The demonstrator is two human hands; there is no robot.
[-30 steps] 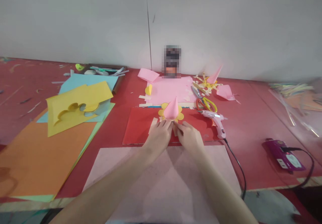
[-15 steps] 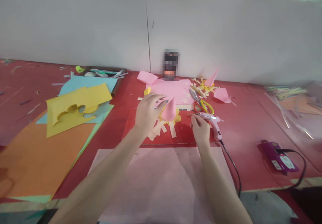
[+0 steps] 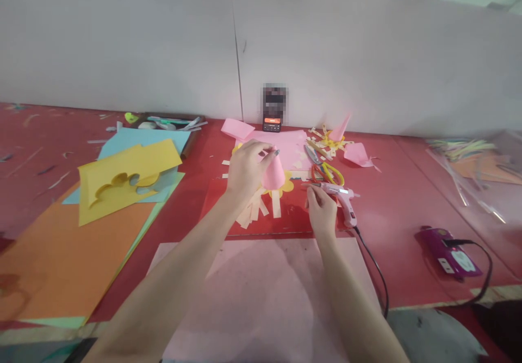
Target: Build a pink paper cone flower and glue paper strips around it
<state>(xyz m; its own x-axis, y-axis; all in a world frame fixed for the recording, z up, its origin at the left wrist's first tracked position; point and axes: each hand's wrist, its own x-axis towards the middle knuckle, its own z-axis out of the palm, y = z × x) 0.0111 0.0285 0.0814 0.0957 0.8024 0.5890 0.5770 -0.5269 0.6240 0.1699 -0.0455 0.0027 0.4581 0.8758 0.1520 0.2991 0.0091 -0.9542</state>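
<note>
My left hand (image 3: 248, 167) pinches the upper part of a pink paper cone (image 3: 274, 175). The cone stands point up over a yellow paper flower (image 3: 287, 182), with pale paper strips (image 3: 255, 211) spread out in front and to its left. My right hand (image 3: 322, 211) is closed beside the pink glue gun (image 3: 337, 190), fingertips near its nozzle. Whether anything sits between those fingers I cannot make out. The glue gun lies on its side, its cord running toward the front edge. A red board (image 3: 293, 221) lies beneath the flower.
Scissors (image 3: 328, 173) lie behind the glue gun. Another pink cone on a yellow flower (image 3: 336, 136) stands farther back. Coloured sheets (image 3: 110, 243) cover the left side. A phone (image 3: 273, 107) leans on the wall. A purple power box (image 3: 448, 254) sits at right.
My left hand has moved from beside the cone up over its tip, which the fingers now cover. My right hand has hardly moved next to the glue gun. The view has shifted slightly.
</note>
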